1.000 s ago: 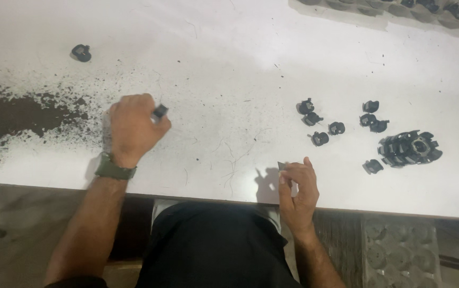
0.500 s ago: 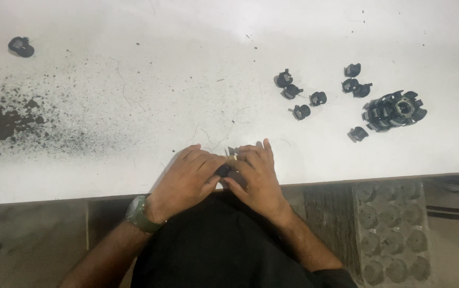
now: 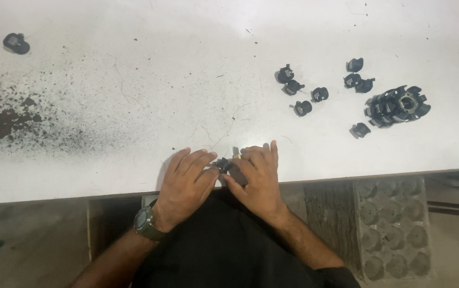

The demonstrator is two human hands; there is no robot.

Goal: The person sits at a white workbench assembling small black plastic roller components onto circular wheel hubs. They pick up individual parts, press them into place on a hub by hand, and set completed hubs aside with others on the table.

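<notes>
Together, both hands (image 3: 224, 178) on small black part (image 3: 223, 165), orientation unclear.

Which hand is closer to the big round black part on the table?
Right. The right hand sits down-left of the big round black part; the left hand is farther left, beside it.

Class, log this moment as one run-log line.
left hand and right hand: pinching small black part together | place: white table near edge | right: loose black parts, ribbed black ring
</notes>
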